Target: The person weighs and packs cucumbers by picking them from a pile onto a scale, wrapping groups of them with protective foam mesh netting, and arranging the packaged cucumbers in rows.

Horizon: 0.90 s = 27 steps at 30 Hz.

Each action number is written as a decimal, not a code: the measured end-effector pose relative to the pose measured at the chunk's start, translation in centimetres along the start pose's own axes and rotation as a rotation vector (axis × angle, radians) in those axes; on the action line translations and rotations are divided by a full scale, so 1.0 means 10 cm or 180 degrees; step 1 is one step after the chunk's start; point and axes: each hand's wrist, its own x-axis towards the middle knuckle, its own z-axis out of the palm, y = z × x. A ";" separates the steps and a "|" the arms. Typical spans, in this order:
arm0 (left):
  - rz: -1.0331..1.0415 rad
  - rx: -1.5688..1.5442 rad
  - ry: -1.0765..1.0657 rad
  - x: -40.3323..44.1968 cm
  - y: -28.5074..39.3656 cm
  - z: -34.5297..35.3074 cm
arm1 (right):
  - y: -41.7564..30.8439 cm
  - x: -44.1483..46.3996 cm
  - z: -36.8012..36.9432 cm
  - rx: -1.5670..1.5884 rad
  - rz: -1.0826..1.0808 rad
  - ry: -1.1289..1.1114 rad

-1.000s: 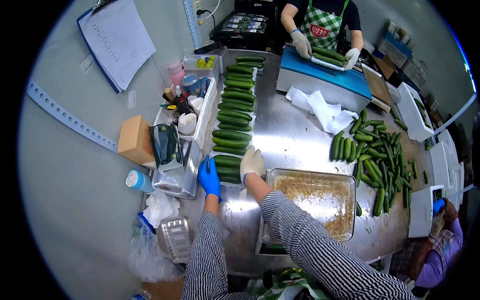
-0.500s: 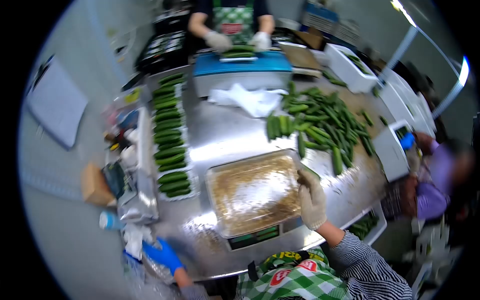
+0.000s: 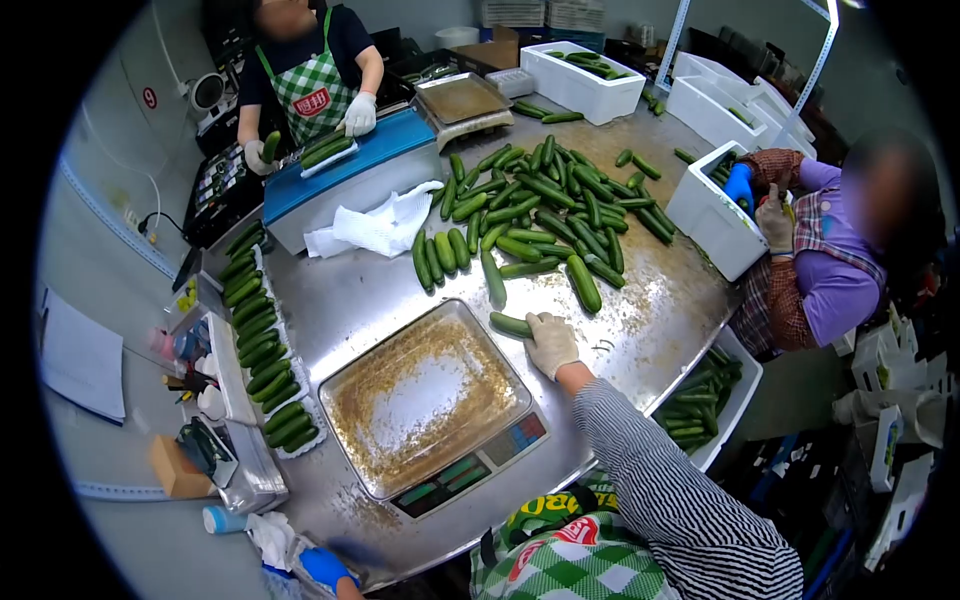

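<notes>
My right hand (image 3: 552, 345), in a beige glove, is closed around one end of a cucumber (image 3: 511, 325) just above the steel table. Left of it lies a scale with a wet, stained steel tray (image 3: 345, 385) on top. A heap of loose cucumbers (image 3: 560, 205) spreads beyond that hand, and a single cucumber (image 3: 583, 284) lies close by. At the table's lower left corner, my left hand (image 3: 325, 567), in a blue glove, is beside a crumpled white cloth (image 3: 272, 535) and clear plastic. Its fingers are too small and partly hidden to read.
Packed cucumbers (image 3: 262, 345) line the left side in white trays. A co-worker (image 3: 300, 90) handles cucumbers at a blue-topped wrapping machine (image 3: 370, 150). At right another person (image 3: 830, 240) reaches into a white foam box (image 3: 715, 225). A white bin of cucumbers (image 3: 735, 400) stands below the table edge.
The view has swung to the right. My right hand has moved off the scale tray's edge onto the table side, holding the cucumber. My left hand, earlier spread, is now lower by the plastic.
</notes>
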 end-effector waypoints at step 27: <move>-0.0652 -0.7247 -0.1334 0.23 3.97 -4.50 | -0.87 0.26 -0.63 0.2529 -0.2581 -0.0413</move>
